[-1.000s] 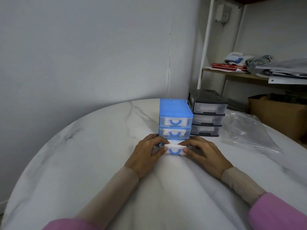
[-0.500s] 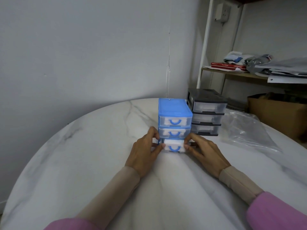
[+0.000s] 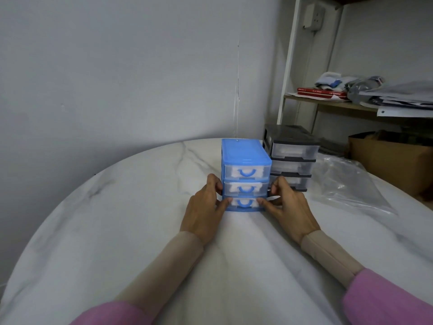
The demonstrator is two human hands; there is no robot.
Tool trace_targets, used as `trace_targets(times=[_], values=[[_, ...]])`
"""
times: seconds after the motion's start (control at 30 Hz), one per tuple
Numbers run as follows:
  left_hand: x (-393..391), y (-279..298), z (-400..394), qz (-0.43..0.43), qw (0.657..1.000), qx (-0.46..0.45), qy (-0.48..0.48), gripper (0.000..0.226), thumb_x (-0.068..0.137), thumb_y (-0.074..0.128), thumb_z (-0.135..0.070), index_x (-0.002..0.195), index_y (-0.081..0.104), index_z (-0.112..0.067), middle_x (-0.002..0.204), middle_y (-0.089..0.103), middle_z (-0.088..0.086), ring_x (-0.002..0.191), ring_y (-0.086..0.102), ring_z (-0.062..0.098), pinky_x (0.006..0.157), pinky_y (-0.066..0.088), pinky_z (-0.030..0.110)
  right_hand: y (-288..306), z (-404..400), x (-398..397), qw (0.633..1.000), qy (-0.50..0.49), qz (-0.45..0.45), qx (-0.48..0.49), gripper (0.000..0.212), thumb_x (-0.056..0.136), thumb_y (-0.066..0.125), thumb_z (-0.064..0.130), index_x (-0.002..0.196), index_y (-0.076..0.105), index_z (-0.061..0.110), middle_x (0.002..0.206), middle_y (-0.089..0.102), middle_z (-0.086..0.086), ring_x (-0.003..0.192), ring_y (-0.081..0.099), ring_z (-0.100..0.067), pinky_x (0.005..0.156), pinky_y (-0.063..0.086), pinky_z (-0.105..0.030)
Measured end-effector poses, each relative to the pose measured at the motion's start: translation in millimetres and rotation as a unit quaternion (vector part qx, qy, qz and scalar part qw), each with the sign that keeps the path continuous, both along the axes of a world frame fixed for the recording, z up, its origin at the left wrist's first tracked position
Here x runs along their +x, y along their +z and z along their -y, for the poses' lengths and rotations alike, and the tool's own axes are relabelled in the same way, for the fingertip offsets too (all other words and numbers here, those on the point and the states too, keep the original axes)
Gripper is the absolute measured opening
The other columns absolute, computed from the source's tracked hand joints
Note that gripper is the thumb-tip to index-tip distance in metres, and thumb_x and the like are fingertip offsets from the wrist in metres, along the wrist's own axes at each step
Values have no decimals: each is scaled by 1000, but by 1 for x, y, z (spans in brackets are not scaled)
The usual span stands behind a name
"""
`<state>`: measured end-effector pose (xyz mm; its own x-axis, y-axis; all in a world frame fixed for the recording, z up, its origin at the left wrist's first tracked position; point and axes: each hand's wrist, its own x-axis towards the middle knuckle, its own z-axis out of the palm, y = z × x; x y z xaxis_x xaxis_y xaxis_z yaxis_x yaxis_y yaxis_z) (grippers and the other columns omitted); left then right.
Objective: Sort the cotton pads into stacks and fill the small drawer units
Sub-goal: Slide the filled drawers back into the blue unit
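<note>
A blue drawer unit (image 3: 242,152) with three clear drawers stands mid-table, all drawers pushed in. White cotton pads (image 3: 234,171) show through the drawer fronts. My left hand (image 3: 203,212) holds the unit's left side, its thumb pressing the front of the bottom drawer (image 3: 244,204). My right hand (image 3: 290,209) holds the right side the same way, thumb on that drawer's right corner. A black drawer unit (image 3: 293,150) with three clear drawers, pads visible in the top one, stands just behind and right of the blue one.
The round marble table (image 3: 117,219) meets the wall at the back. A crumpled clear plastic bag (image 3: 346,184) lies at the right. Off the table are a cardboard box (image 3: 393,160) and a cluttered shelf (image 3: 328,106).
The bottom drawer of the blue unit, pulled out a second ago, has slid fully in. Both hands moved forward with it and now grasp the unit's sides.
</note>
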<state>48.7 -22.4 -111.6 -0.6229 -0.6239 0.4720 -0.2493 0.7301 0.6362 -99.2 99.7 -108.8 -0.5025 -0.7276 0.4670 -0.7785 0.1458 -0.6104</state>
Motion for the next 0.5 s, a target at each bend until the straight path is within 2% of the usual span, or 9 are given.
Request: trace_targets(times=[0.1, 0.2, 0.27, 0.33, 0.4, 0.5], values=[[3, 1, -2, 8, 1000, -4, 2, 28, 88, 60, -27, 96, 33, -24, 98, 59, -13, 74, 62, 11, 69, 46, 27, -1, -1, 2, 1000, 1, 3, 1, 32, 82, 67, 30, 85, 37, 19, 84, 62, 0, 77, 65, -23, 69, 52, -47], [6, 5, -6, 1, 1000, 11, 12, 31, 87, 58, -40, 102, 35, -27, 98, 62, -13, 76, 63, 10, 69, 46, 26, 1, -2, 7, 999, -1, 46, -12, 38, 77, 56, 58, 84, 36, 26, 89, 63, 6, 84, 64, -20, 73, 53, -47], [6, 7, -9, -12, 999, 33, 16, 29, 90, 49, -48, 105, 38, -27, 98, 64, -11, 78, 63, 9, 68, 45, 23, 3, 0, 8, 996, -2, 84, -35, 42, 75, 46, 65, 82, 38, 24, 88, 64, 4, 81, 63, -19, 74, 52, -48], [5, 8, -9, -20, 999, 40, 24, 27, 93, 41, -48, 108, 40, -26, 100, 65, -9, 81, 62, 10, 71, 46, 25, 4, 1, 8, 995, -12, 90, -43, 35, 82, 44, 58, 81, 39, 23, 86, 65, 1, 78, 63, -21, 73, 51, -46], [4, 7, -9, -44, 998, 15, 35, 22, 95, 44, -40, 110, 39, -25, 102, 62, -9, 87, 61, 11, 76, 47, 28, 3, 2, 8, 997, -26, 56, -50, 27, 88, 50, 45, 86, 40, 21, 88, 64, 0, 80, 62, -22, 72, 51, -42], [2, 6, -11, -91, 996, -7, 21, 18, 93, 51, -19, 105, 40, -25, 107, 58, -10, 87, 60, 9, 70, 42, 12, 0, 2, 10, 996, -17, -13, -82, 19, 89, 60, 23, 95, 42, 20, 105, 55, 0, 96, 59, -19, 75, 51, -37]])
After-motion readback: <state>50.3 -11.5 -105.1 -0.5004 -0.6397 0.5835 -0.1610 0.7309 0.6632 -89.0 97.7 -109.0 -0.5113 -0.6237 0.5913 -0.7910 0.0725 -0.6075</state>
